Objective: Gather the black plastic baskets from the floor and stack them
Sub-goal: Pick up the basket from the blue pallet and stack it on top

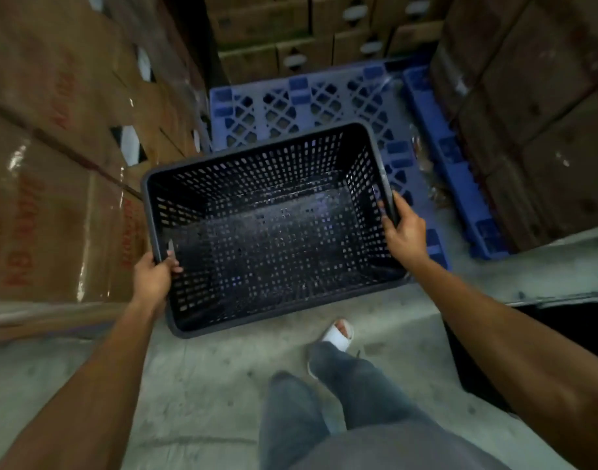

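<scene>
From the head view, much of the scene is smeared by motion: the red print on the cardboard boxes (pixel 53 137) stacked at the left cannot be read, and the boxes at the right edge are too dark to make out in detail. The far end of the blue plastic pallet (pixel 328 103) runs under more stacked boxes, and its near part is hidden behind the basket. A dark opening at the lower right is cut off by the frame edge.

The black rectangular plastic basket (pixel 270 232) is held up above the grey concrete floor (pixel 223 385), its open top facing the camera, tilted a little. Its walls and bottom are a grid of small square holes under a smooth, rounded rim. The left hand (pixel 153 274) grips the left rim, thumb curled over to the inside. The right hand (pixel 404 228) grips the right rim, fingers wrapped round the edge; the fingertips are hidden behind the wall.

Below, a leg in blue denim ends in a white open-toed sandal (pixel 338 334) on the rough, pitted concrete.
</scene>
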